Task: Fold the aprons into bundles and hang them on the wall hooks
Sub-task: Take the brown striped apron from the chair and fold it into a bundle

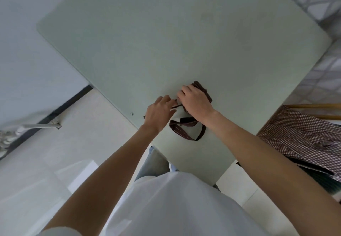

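Observation:
A dark brown striped apron, folded into a small bundle (203, 91), lies on the pale green table (166, 42) near its front corner. My right hand (195, 101) presses down on top of the bundle and covers most of it. My left hand (160, 112) sits just to its left, fingers pinched on a thin brown strap (177, 106) that runs into the bundle. A wider striped neck loop (186, 128) trails loose on the table toward me. No wall hooks are in view.
A checked brown-and-white apron (302, 134) is draped over a wooden chair (313, 105) at the right. White floor tiles and a low white block (81, 173) lie at the left. A metal bar (38, 126) lies on the floor by the wall.

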### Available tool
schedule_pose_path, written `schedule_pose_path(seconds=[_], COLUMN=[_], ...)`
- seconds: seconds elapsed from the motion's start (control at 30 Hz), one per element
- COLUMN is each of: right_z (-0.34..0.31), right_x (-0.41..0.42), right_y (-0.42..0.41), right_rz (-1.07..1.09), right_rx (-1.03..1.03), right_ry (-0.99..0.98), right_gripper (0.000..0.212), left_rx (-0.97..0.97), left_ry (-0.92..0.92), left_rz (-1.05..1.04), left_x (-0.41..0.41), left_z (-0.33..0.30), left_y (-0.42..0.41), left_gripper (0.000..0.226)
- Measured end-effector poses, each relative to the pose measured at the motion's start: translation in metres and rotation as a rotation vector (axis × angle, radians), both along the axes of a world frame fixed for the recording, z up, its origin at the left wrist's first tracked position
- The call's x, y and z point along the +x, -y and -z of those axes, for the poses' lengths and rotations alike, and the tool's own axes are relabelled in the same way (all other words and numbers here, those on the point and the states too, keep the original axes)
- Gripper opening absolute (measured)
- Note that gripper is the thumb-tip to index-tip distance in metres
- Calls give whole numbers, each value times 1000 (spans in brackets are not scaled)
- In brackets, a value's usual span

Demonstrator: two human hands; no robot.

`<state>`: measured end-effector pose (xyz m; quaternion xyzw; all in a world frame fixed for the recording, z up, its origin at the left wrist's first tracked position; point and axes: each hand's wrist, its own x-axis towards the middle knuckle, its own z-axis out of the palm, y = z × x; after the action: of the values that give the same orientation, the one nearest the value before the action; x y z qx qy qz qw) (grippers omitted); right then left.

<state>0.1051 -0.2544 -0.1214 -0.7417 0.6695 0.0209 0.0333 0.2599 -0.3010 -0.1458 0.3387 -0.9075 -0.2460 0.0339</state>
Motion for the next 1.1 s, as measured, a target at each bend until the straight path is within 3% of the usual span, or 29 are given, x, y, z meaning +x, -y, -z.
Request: schedule_pose_path(seconds=[0.13,0.23,0.37,0.47,0.57,0.7,0.8,0.9,0.97,1.03,1.1], right_z=[0,1,5,3,-4,-13,-13,-20,-24,-28,-31], right_x=[7,13,16,17,14,7,0,-4,-6,-9,-11], right_y=[3,1,-4,0,6,8,4,1,1,1,0], right_rz=[154,181,226,310,349,350,437,524,545,542,540], right_rx=[-61,-26,109,157,187,369,300,316,349,351,321], right_ry=[81,26,-98,50,218,441,714,884,942,955,934], right_gripper=[14,17,20,4,22,26,26,25,19,11,8], left_rx=[18,101,72,108,231,410,451,782,878,820,783], left_ry=[85,68,132,199,193,-14,-173,-381,-316,-174,-153], left_rz=[-49,-122,-144,-118,-137,-242,-263,-569,-565,-391,-316], left_x=[-3,1,0,-2,-5,-10,-13,-16,-17,-18,-21], left_z=[2,0,-9,-15,-25,-40,-46,-42,-37,-31,-28], left_y=[1,5,23,36,42,45,42,39,35,28,22], left_gripper=[20,19,22,27,26,18,17,21,17,16,15])
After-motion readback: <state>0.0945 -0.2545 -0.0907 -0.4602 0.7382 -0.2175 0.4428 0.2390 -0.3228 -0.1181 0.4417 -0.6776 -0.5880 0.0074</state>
